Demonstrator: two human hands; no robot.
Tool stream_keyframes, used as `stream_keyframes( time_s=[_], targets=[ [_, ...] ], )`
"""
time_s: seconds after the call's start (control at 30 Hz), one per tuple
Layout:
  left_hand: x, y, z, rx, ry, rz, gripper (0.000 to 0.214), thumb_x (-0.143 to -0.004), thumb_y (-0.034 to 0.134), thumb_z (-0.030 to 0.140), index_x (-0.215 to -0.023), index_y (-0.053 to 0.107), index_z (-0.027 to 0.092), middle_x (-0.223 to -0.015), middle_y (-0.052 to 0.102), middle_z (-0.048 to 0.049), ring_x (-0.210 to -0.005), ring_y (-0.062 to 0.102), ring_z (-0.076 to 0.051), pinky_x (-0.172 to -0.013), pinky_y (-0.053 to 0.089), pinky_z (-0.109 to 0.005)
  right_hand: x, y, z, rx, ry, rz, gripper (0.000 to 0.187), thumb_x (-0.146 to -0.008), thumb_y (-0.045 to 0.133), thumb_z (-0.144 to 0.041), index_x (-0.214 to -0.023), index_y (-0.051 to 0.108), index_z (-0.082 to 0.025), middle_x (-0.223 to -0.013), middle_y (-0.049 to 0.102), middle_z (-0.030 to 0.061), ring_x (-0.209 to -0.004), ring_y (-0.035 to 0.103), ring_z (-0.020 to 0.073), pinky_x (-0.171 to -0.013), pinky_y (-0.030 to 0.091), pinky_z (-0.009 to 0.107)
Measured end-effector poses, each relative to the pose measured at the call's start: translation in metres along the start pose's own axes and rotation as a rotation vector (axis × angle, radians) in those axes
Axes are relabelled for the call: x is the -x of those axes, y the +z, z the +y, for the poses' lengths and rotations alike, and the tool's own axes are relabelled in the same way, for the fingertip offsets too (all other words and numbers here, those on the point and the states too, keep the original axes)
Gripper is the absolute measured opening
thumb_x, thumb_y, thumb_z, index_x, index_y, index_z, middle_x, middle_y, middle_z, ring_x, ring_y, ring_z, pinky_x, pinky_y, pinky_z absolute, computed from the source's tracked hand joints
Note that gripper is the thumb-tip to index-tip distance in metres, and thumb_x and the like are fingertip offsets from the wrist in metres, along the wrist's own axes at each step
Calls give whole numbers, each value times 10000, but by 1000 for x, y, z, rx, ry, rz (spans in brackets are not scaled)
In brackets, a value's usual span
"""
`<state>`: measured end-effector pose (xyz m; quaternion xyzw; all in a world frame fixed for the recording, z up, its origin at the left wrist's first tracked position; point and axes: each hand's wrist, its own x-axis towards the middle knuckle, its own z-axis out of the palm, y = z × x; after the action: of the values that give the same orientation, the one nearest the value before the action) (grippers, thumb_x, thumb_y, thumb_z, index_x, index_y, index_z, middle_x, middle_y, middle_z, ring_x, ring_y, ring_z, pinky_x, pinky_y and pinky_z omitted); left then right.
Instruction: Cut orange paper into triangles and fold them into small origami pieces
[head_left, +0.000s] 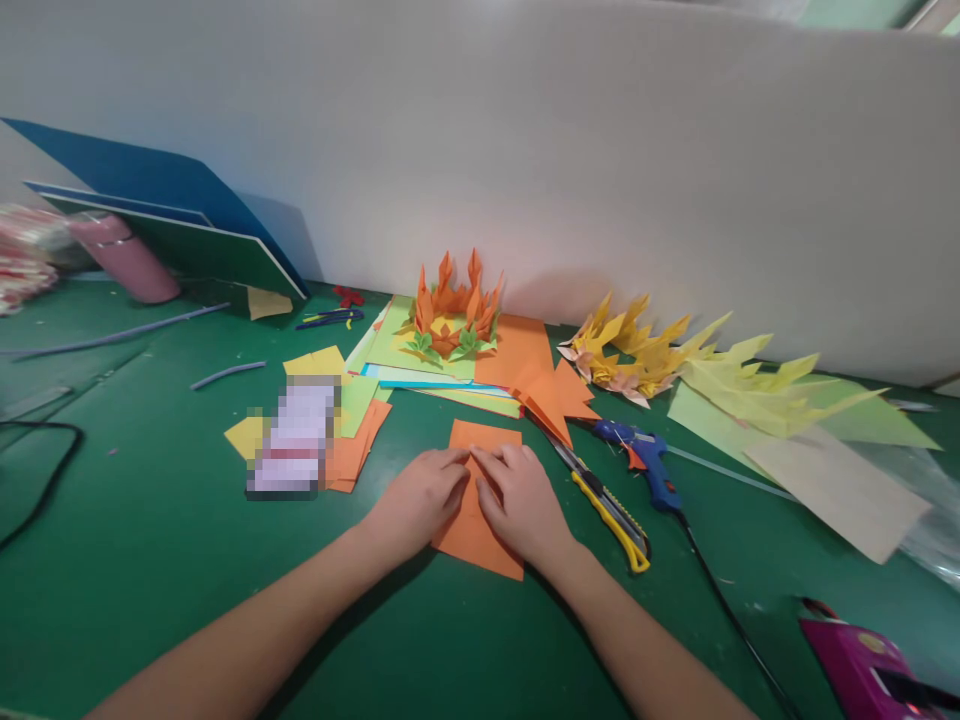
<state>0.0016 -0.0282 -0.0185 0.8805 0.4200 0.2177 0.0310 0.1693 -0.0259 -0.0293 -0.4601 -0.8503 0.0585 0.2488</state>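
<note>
A white wall (600, 150) runs across the far side, and a green table (150, 560) fills the rest of the scene. At the far left a blue board (150, 180) and a dark green board (187, 250) lean against the wall, with a pink bottle (127, 260) lying under their near edge. On the right lie pale yellow-green sheets (787, 400) cut into points, and a beige sheet (840, 490) rests just near of them. In the middle, far from the person, a stack of coloured sheets (442, 375) lies flat, with orange triangles (559, 395) at its right end.

An orange sheet (487, 437) lies on the table in the near middle, just near of that stack. The left hand (420, 500) and the right hand (525, 505) both lie flat on it, palms down, fingers stretched out and fingertips almost meeting over the sheet's middle. Neither hand grips anything; they press on the paper.

An orange paper flower (454, 300) stands on the stack by the wall, and yellow paper flowers (637, 350) lie to its right. A blue glue gun (645, 460) lies right of the orange sheet, its black cord trailing toward the near edge. A yellow knife (611, 510) lies between the glue gun and the right hand, close to the hand but apart from it. A magenta thing (862, 670) shows at the near right corner.
</note>
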Motion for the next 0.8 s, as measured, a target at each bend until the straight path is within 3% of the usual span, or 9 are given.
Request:
stream_keyframes(
  time_s=[0.13,0.3,0.43,0.8],
  targets=[
    [-3,-6,1,-61,6,-34,209,-795,441,30,-781,621,136,-1026,678,-106,-763,604,-193,-726,486,-341,-1,-1,0,43,-18,-19,365,-862,415,-162,-1173,593,-96,-783,526,89,-734,446,223,-660,374,338],
    [-6,-13,2,-76,-115,-102,155,-766,500,114,-847,620,170,-1166,637,-73,-974,526,-255,-795,433,-383,-2,-2,-1,75,-18,-41,344,-858,438,-171,-1149,609,-108,-805,537,92,-742,444,226,-656,362,332],
    [-7,-16,1,-67,-198,-191,254,-718,529,140,-956,607,183,-1272,589,-54,-1079,468,-292,-845,384,-429,-2,-4,-2,110,-6,-61,343,-865,441,-176,-1161,607,-127,-797,537,86,-747,445,225,-660,353,333],
    [-8,-21,0,-49,-265,-229,367,-734,526,232,-1096,585,230,-1298,572,-32,-1077,447,-303,-899,280,-483,11,-12,-3,165,-44,-73,322,-903,427,-203,-1144,614,-101,-798,572,94,-759,445,230,-654,348,339]
  ],
)
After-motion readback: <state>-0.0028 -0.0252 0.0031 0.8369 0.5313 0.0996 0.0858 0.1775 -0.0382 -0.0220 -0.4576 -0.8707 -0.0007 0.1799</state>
